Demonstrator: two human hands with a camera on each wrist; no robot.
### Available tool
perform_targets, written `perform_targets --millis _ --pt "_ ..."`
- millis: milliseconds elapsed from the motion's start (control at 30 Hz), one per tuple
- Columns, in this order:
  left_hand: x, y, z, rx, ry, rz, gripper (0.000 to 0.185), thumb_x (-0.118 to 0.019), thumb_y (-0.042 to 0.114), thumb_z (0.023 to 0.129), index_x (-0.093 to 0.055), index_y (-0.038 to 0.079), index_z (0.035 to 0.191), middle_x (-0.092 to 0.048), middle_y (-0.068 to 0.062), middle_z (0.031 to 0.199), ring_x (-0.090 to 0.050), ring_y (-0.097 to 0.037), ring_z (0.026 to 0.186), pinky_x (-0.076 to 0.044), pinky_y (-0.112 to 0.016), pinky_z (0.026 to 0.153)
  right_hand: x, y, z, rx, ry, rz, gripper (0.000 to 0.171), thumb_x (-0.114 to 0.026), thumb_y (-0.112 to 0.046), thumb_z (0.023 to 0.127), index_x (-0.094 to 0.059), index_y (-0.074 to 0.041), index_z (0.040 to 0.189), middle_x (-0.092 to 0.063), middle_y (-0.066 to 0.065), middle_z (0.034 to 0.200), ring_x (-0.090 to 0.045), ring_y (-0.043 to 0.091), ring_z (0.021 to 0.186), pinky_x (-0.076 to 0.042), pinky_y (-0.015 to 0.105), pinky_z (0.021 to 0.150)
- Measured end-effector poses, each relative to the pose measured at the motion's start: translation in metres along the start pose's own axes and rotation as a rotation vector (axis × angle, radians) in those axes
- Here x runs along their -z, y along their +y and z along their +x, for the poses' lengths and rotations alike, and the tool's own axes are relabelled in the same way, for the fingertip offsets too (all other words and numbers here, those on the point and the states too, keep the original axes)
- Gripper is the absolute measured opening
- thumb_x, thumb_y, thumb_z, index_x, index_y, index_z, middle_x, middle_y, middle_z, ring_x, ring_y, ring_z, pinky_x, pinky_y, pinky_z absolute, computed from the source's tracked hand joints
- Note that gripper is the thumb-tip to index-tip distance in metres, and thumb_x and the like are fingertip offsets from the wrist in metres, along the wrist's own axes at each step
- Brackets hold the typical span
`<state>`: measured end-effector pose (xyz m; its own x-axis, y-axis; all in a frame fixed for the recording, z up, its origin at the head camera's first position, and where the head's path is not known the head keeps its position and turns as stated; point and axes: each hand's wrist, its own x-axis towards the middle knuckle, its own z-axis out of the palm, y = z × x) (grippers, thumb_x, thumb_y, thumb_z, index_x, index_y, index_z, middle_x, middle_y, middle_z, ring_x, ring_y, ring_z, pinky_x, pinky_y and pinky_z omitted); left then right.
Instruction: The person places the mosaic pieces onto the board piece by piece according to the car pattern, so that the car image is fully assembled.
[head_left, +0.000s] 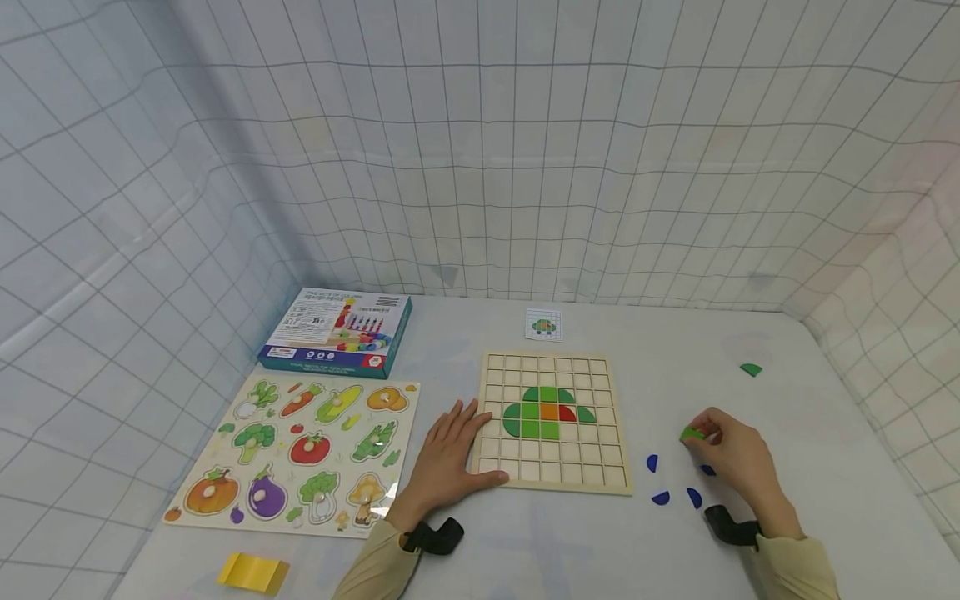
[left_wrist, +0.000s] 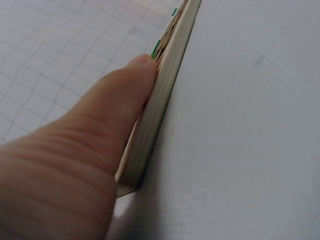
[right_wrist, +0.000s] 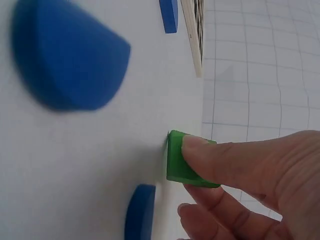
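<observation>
**Right hand pinches a green piece beside the grid board**

The right hand (head_left: pixel 731 454) grips a small green piece (head_left: pixel 692 434) between thumb and fingers, low over the bench (head_left: pixel 787 400), to the right of the wooden grid board (head_left: pixel 553 475) and apart from it; in the right wrist view the thumb (right_wrist: pixel 220 160) lies over the green piece (right_wrist: pixel 182 162), curled fingers close beneath it; whether the piece touches the bench I cannot tell.

The left hand (head_left: pixel 450 454) lies flat with straight fingers against the board's left edge — thumb along its lower left corner, holding nothing; the left wrist view shows a finger (left_wrist: pixel 120 100) pressed to the side of the board (left_wrist: pixel 160 100).

In the board's cells sits a figure of green pieces (head_left: pixel 534 412) with one orange square (head_left: pixel 550 412) and a red piece (head_left: pixel 567 413) beside it; the remaining cells show bare wood.

Several blue half-round pieces (head_left: pixel 661 497) lie on the bench around the right hand; a lone dark green piece (head_left: pixel 751 369) lies farther back to the right; a small pattern card (head_left: pixel 543 325) rests just behind the board.

To the left lie a vegetable puzzle (head_left: pixel 300 454), a blue box (head_left: pixel 337 332) behind it, and a yellow block (head_left: pixel 253 573) at the near edge.
</observation>
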<state>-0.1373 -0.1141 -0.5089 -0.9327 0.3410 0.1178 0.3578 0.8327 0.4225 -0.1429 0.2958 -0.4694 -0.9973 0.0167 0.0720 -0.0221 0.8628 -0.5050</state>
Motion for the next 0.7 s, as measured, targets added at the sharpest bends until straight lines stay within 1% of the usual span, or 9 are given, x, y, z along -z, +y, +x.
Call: perform_targets --millis 133,300,433,500,700 --pt "0.000 0.000 0.000 -0.002 0.001 0.005 0.091 -0.059 0.070 0.071 -0.035 0.021 0.142 -0.023 -0.003 0.153 -0.011 -0.024 0.142 -0.012 -0.044 0.114 -0.004 -0.009 0.000 0.040 0.025 0.018 0.011 -0.070 -0.011 0.080 -0.064 -0.009 0.089 -0.061 0.003 0.078 -0.051 0.016 0.068 -0.038 0.024 0.050" --pt "0.001 0.000 0.000 0.000 -0.001 0.010 0.091 -0.059 0.071 0.070 -0.035 0.021 0.142 -0.023 -0.002 0.153 -0.011 -0.023 0.143 -0.012 -0.043 0.114 -0.015 -0.025 0.003 0.086 0.036 0.044 0.011 -0.069 -0.009 0.080 -0.064 -0.007 0.090 -0.056 0.002 0.076 -0.046 0.016 0.067 -0.038 0.022 0.052" --pt "0.001 0.000 0.000 0.003 -0.003 0.010 0.091 -0.059 0.071 0.070 -0.035 0.021 0.143 -0.022 -0.001 0.153 -0.010 -0.022 0.143 -0.012 -0.043 0.114 -0.024 -0.041 0.006 0.160 0.047 0.075 0.012 -0.072 -0.008 0.078 -0.064 -0.008 0.087 -0.053 0.000 0.072 -0.045 0.012 0.064 -0.038 0.021 0.052" --pt "0.001 0.001 0.000 0.004 -0.005 0.009 0.091 -0.059 0.071 0.070 -0.035 0.021 0.143 -0.022 -0.001 0.153 -0.010 -0.022 0.143 -0.012 -0.043 0.114 -0.028 -0.050 0.008 0.198 0.039 0.097 0.013 -0.073 -0.007 0.076 -0.064 -0.008 0.086 -0.053 -0.002 0.071 -0.045 0.011 0.062 -0.038 0.021 0.052" --pt "0.001 0.001 0.000 0.007 -0.009 0.004 0.091 -0.059 0.071 0.070 -0.035 0.021 0.143 -0.022 -0.002 0.153 -0.010 -0.022 0.143 -0.011 -0.043 0.114 -0.040 -0.076 0.014 0.264 -0.037 0.169 0.014 -0.073 -0.005 0.077 -0.063 -0.010 0.084 -0.053 -0.004 0.073 -0.045 0.009 0.064 -0.040 0.020 0.053"
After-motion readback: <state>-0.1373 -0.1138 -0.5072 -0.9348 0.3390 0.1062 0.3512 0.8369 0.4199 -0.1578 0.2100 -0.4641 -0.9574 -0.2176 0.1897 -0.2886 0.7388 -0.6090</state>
